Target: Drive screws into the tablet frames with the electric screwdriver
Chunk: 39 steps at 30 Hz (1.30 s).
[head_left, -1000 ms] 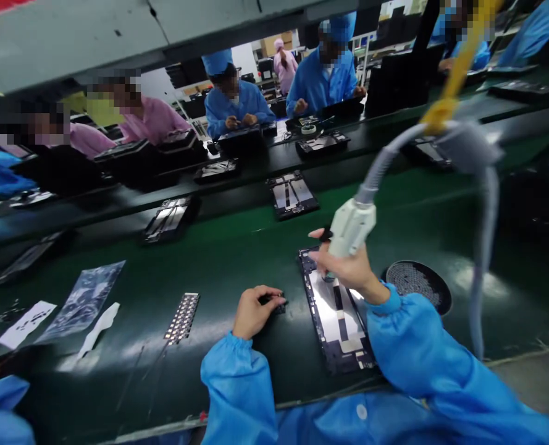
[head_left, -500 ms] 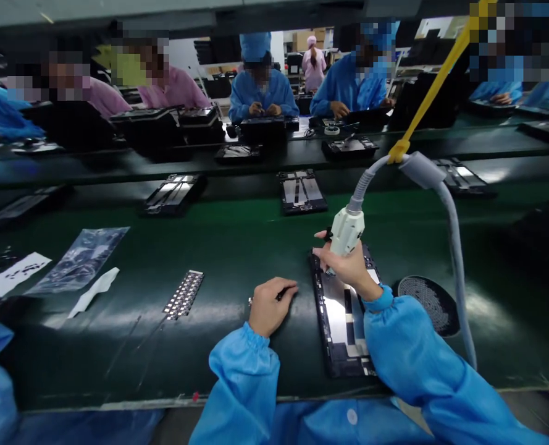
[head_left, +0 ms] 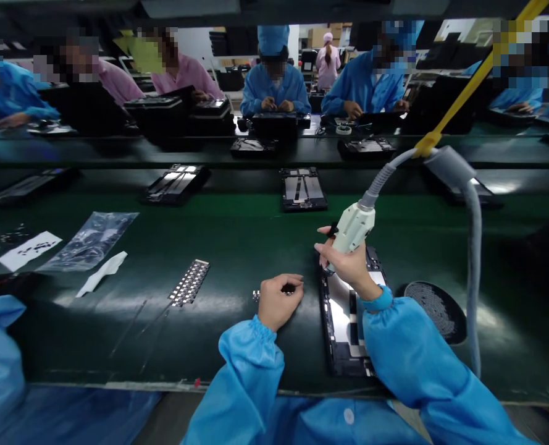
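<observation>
Right hand [head_left: 348, 266] grips a pale plastic driver [head_left: 354, 227], tilted, tip down-left onto the glossy flat tablet [head_left: 343, 321] beneath; left hand [head_left: 276, 304] pinches a dark part [head_left: 287, 288]

The powered screwdriver [head_left: 354, 227] has a pale grey-white body with a ribbed grey hose rising from its top. It is gripped in the right hand [head_left: 348, 266] and leans to the right, tip down over the near-left corner area of the open device [head_left: 336, 321]. That device is a dark rectangular frame with a shiny silver plate inside, lying flat on the green surface [head_left: 237, 247]. The left hand [head_left: 278, 301] pinches 1 small dark part [head_left: 287, 288], resting on the surface just left of the device.
</observation>
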### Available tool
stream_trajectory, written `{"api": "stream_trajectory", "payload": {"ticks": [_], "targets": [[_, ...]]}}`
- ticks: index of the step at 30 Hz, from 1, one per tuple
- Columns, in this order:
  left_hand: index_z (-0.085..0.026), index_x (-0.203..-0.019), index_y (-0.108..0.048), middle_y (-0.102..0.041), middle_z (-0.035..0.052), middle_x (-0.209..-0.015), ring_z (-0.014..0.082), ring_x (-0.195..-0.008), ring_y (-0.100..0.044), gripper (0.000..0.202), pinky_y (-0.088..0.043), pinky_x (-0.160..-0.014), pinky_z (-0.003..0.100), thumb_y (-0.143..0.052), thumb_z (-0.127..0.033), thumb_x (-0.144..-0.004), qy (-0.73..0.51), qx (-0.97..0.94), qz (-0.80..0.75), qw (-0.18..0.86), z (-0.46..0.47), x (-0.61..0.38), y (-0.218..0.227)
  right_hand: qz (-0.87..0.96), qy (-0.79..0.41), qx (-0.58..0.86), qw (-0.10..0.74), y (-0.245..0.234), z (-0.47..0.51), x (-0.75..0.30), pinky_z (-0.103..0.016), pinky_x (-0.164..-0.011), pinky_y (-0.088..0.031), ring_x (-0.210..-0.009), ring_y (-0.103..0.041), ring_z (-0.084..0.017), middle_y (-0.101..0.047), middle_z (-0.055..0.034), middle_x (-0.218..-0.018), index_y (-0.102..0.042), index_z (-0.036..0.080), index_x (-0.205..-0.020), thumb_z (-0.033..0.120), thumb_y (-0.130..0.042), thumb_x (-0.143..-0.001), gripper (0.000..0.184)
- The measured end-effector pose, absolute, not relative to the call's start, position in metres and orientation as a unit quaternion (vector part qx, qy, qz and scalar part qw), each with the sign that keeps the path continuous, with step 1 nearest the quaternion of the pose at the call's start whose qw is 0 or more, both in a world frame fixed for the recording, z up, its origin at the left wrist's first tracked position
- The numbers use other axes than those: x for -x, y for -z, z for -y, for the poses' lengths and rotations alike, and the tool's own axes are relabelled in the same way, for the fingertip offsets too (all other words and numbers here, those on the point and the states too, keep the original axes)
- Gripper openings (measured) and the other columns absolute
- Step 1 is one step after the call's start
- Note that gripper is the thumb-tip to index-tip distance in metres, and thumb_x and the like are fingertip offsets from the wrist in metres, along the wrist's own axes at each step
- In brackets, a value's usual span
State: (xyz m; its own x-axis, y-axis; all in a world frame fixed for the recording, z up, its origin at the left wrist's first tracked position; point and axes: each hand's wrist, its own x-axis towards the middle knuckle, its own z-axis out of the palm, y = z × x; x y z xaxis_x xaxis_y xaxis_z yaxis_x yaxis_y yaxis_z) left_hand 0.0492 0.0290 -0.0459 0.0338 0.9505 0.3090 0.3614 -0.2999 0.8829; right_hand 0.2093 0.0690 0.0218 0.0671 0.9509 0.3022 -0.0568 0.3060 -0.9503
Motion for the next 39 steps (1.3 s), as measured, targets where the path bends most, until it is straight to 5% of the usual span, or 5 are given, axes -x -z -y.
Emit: {"api": "stream_trajectory", "payload": {"ticks": [10, 24, 30, 37, 39], "targets": [[-0.016, -0.098, -0.07, -0.067, 0.0023, -0.073, 0.0117, -0.06, -0.066, 0.02, -0.052, -0.057, 0.022, -0.056, -0.025, -0.086, -0.511, -0.602, -0.514, 0.336, -0.032, -0.048, 0.046, 0.537, -0.418, 0.42, 0.601, -0.016, -0.07, -0.206, -0.026, -0.043, -0.044, -0.036, -0.051, -0.012, -0.053, 0.0089, -0.045, -0.059, 0.017, -0.094, 0.019, -0.07, -0.071, 0.025], [-0.017, -0.083, -0.068, -0.072, 0.0055, -0.092, 0.0094, -0.061, -0.065, 0.022, -0.055, -0.062, 0.023, -0.046, -0.012, -0.082, -0.521, -0.606, -0.51, 0.318, -0.034, -0.046, 0.052, 0.567, -0.387, 0.429, 0.587, -0.01, -0.065, -0.2, -0.027, -0.046, -0.045, -0.04, -0.052, -0.011, -0.054, 0.0075, -0.049, -0.058, 0.017, -0.089, 0.02, -0.069, -0.073, 0.02], [-0.017, -0.091, -0.07, -0.072, 0.007, -0.098, 0.0159, -0.087, -0.069, 0.026, -0.057, -0.082, 0.032, -0.046, -0.011, -0.083, -0.516, -0.655, -0.496, 0.245, -0.037, -0.039, 0.046, 0.554, -0.349, 0.398, 0.642, -0.037, -0.052, -0.21, -0.03, -0.047, -0.048, -0.041, -0.053, -0.012, -0.055, 0.0076, -0.05, -0.059, 0.018, -0.1, 0.019, -0.069, -0.075, 0.027], [-0.01, -0.122, -0.057, -0.065, 0.0143, -0.12, 0.0256, -0.12, -0.055, 0.056, -0.042, -0.106, 0.044, -0.053, -0.053, -0.087, -0.362, -0.882, -0.276, 0.123, 0.049, -0.079, 0.043, 0.523, -0.33, 0.419, 0.664, -0.046, -0.025, -0.262, -0.031, -0.046, -0.047, -0.041, -0.053, -0.014, -0.056, 0.0072, -0.049, -0.06, 0.022, -0.102, 0.02, -0.072, -0.075, 0.031], [-0.009, -0.122, -0.056, -0.064, 0.0121, -0.123, 0.0239, -0.124, -0.052, 0.049, -0.036, -0.111, 0.044, -0.049, -0.046, -0.091, -0.316, -0.921, -0.219, 0.068, 0.066, -0.087, 0.052, 0.515, -0.335, 0.438, 0.656, -0.041, -0.02, -0.277, -0.031, -0.045, -0.046, -0.04, -0.053, -0.014, -0.057, 0.0057, -0.049, -0.061, 0.023, -0.102, 0.021, -0.073, -0.075, 0.03]]}}
